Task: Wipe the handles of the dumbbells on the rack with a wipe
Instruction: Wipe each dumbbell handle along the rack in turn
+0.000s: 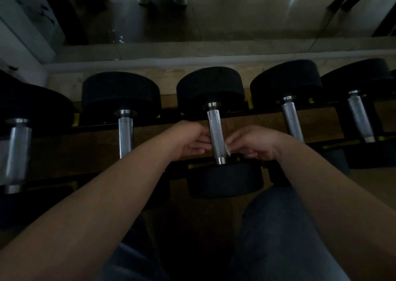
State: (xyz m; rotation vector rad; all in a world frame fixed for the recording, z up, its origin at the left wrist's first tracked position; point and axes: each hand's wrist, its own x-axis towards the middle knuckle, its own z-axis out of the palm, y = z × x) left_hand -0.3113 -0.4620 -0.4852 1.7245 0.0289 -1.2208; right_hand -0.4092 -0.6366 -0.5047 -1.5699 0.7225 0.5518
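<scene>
1. The middle dumbbell's handle (216, 135) is showing bare silver metal, its grip roughened with fine cross-hatching and its end collars gleaming smooth.
2. The round weights (211, 88) are looking matt black and smooth, like rubber.
3. A small white wipe (227, 151) is looking thin and soft; paper or cloth is unclear.
4. The trouser leg (278, 227) is showing blue woven cloth, like denim.
5. The mirror (235, 13) behind is shining glossy.

Black dumbbell heads (211, 88), silver knurled handles (215, 126), white wipe (227, 151).
</scene>
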